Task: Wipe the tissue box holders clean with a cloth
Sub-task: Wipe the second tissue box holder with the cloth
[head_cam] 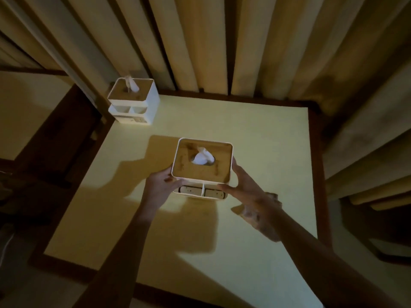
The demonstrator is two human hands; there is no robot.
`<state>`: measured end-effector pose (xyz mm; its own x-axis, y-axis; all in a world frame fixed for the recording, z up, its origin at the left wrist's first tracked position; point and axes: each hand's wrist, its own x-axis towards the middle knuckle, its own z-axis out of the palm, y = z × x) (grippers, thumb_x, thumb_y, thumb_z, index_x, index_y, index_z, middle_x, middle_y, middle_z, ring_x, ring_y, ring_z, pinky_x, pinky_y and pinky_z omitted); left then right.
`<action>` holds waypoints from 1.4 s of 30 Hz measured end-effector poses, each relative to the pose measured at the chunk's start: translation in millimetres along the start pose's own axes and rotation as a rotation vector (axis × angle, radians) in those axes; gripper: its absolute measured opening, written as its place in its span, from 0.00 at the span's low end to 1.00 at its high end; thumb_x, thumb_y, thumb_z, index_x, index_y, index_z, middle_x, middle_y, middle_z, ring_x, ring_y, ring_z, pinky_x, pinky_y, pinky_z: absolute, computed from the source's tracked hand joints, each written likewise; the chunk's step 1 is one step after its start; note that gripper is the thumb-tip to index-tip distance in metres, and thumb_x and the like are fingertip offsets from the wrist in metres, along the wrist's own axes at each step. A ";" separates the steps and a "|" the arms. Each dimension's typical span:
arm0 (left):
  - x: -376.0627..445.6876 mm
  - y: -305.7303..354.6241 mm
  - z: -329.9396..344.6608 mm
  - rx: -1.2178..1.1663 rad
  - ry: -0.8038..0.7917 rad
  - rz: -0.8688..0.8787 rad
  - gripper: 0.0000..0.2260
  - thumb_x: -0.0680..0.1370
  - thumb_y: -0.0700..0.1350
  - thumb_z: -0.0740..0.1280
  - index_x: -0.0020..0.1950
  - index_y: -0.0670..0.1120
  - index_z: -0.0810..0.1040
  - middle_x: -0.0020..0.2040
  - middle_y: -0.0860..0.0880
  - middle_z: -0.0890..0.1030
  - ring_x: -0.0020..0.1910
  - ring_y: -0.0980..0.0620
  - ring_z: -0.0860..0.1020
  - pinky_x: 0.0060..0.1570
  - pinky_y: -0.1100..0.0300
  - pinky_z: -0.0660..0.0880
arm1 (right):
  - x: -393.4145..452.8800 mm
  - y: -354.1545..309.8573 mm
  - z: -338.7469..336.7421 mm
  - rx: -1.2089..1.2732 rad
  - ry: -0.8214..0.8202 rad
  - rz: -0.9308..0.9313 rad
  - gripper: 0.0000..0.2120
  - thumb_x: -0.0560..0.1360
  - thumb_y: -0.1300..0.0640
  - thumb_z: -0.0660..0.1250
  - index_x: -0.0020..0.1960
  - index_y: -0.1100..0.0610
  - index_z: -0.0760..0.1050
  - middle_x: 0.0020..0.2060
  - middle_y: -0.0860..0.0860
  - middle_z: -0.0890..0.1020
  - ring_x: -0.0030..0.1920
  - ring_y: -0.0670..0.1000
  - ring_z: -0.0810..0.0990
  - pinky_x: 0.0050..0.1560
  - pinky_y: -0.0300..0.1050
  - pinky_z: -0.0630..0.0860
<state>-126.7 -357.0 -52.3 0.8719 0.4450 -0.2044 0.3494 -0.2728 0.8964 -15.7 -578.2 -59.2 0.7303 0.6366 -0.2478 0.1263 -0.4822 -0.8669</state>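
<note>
White tissue box holder (201, 167), wood-look lid, tissue poking out, mid-table (255, 134), gripped at its sides by left hand (161, 183) and right hand (242, 185). Second holder (133, 101) at far-left corner; open tabletop right.

Near tissue box holder (202, 165) sits mid-table (266, 134), between left hand (161, 185) and right hand (246, 187). Second holder (133, 101) at far-left corner, before curtain (222, 41).
</note>
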 end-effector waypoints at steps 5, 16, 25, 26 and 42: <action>47.6 50.2 34.8 -0.058 -0.010 0.067 0.18 0.70 0.38 0.75 0.59 0.47 0.81 0.47 0.53 0.85 0.44 0.60 0.81 0.47 0.65 0.76 | 12.3 -12.5 -65.4 0.119 0.147 -0.062 0.37 0.72 0.61 0.72 0.73 0.47 0.56 0.61 0.37 0.70 0.56 0.28 0.68 0.51 0.19 0.63; 149.3 123.8 169.8 -0.012 -0.073 0.146 0.12 0.69 0.46 0.76 0.51 0.48 0.83 0.41 0.53 0.85 0.38 0.59 0.81 0.38 0.70 0.74 | 59.6 30.2 -213.9 0.241 0.253 0.055 0.35 0.71 0.66 0.72 0.73 0.55 0.61 0.60 0.48 0.73 0.53 0.37 0.74 0.43 0.26 0.74; 188.6 114.3 207.9 0.068 -0.089 0.107 0.14 0.69 0.47 0.75 0.54 0.48 0.83 0.44 0.53 0.85 0.43 0.56 0.83 0.45 0.59 0.79 | 89.0 70.2 -233.5 0.250 0.223 0.116 0.34 0.72 0.61 0.73 0.72 0.50 0.62 0.55 0.40 0.74 0.54 0.35 0.73 0.43 0.24 0.73; 190.3 112.5 210.1 0.068 -0.090 0.097 0.15 0.69 0.47 0.75 0.55 0.49 0.83 0.45 0.53 0.85 0.43 0.56 0.83 0.44 0.60 0.79 | 90.8 73.3 -234.0 0.268 0.221 0.125 0.33 0.72 0.61 0.73 0.72 0.50 0.62 0.55 0.40 0.74 0.54 0.36 0.73 0.43 0.24 0.73; 210.5 113.7 214.9 0.095 -0.112 0.061 0.17 0.72 0.46 0.74 0.60 0.46 0.80 0.50 0.50 0.84 0.46 0.55 0.82 0.40 0.68 0.75 | 115.4 83.5 -236.5 0.274 0.190 0.181 0.34 0.74 0.61 0.70 0.74 0.49 0.58 0.59 0.45 0.72 0.57 0.43 0.71 0.40 0.27 0.72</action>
<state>170.3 -477.6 -78.0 0.9236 0.3285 -0.1979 0.3207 -0.3785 0.8683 237.9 -687.4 -57.8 0.8389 0.4204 -0.3456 -0.1819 -0.3820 -0.9061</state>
